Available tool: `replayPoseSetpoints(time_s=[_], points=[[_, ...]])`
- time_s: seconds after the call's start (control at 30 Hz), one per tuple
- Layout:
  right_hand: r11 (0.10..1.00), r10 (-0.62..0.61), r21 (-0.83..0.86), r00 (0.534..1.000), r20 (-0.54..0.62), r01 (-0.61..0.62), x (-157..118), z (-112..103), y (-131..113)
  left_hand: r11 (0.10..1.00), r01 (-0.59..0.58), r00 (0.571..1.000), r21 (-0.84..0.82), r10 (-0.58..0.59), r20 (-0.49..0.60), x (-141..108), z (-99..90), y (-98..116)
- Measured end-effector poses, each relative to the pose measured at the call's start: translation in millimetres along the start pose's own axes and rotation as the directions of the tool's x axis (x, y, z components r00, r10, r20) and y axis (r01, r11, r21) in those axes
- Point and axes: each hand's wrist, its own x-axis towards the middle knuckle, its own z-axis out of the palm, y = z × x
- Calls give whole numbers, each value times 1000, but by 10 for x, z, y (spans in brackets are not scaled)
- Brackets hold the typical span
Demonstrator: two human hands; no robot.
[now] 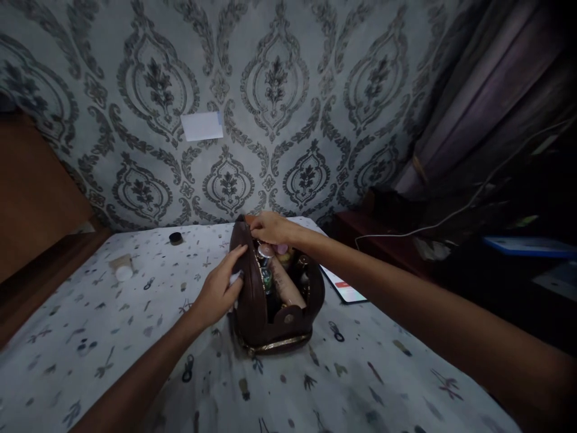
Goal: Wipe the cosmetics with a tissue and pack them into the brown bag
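A dark brown handbag (246, 300) stands on the cloth with its gold-toothed zipper open. Inside lie a pale pinkish tube (286, 285), a clear bottle with a greenish tint (265, 279) and other small items that are hard to make out. My left hand (220, 288) presses on the bag's left side, fingers along the leather and thumb below. Something small and white (235, 277) shows between that thumb and the fingers. At the bag's far end, my right hand (269, 228) is closed in a pinch at the zippered rim; its fingertips are partly hidden.
The patterned white cloth (153, 337) reaches the papered wall. On it are a round black lid (175, 239) and, further left, a small brown-and-white item (122, 269). A phone or tablet with a lit screen (349, 293) lies right of the bag. A white cable (433, 228) hangs at right.
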Motion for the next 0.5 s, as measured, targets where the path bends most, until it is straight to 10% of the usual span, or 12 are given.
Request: replayPoseSetpoints(time_s=[0.5], points=[[921, -255, 213, 917, -307, 327, -771, 254, 151, 978, 76, 995, -196, -86, -42, 15, 37, -6]])
